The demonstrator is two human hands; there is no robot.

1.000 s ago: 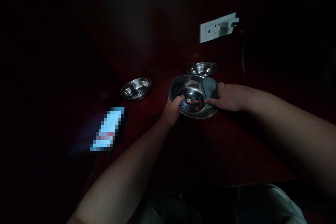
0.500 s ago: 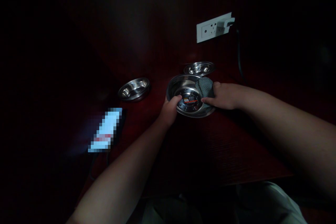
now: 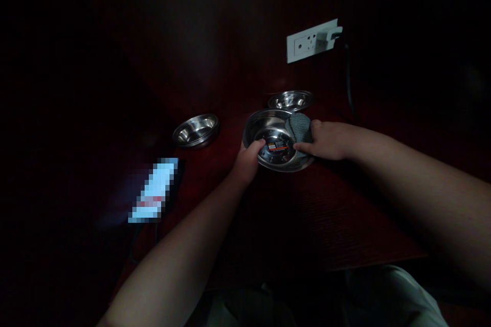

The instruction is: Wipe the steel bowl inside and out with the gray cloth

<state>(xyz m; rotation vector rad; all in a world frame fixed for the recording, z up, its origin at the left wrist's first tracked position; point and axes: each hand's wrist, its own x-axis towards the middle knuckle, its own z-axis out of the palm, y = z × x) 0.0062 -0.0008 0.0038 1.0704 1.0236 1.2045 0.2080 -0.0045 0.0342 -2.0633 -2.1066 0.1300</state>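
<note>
A shiny metal bowl (image 3: 274,130) with a dark and orange label on its inner bottom is tilted toward me over the dark red table. My left hand (image 3: 248,160) grips its left rim, thumb inside the bowl and fingers hidden behind it. At the right side, my right hand (image 3: 328,139) holds a grey-green cloth (image 3: 301,130) against the inside and rim of the bowl. Just behind it lies another shallow metal bowl (image 3: 291,99), partly covered by the held one.
Stacked metal bowls (image 3: 196,131) sit to the left. A lit, pixelated phone (image 3: 156,189) with a cable lies nearer on the left. On the back wall is a white socket panel (image 3: 303,45) with a plug and a hanging dark cable (image 3: 349,79). The table's front edge (image 3: 368,264) crosses below.
</note>
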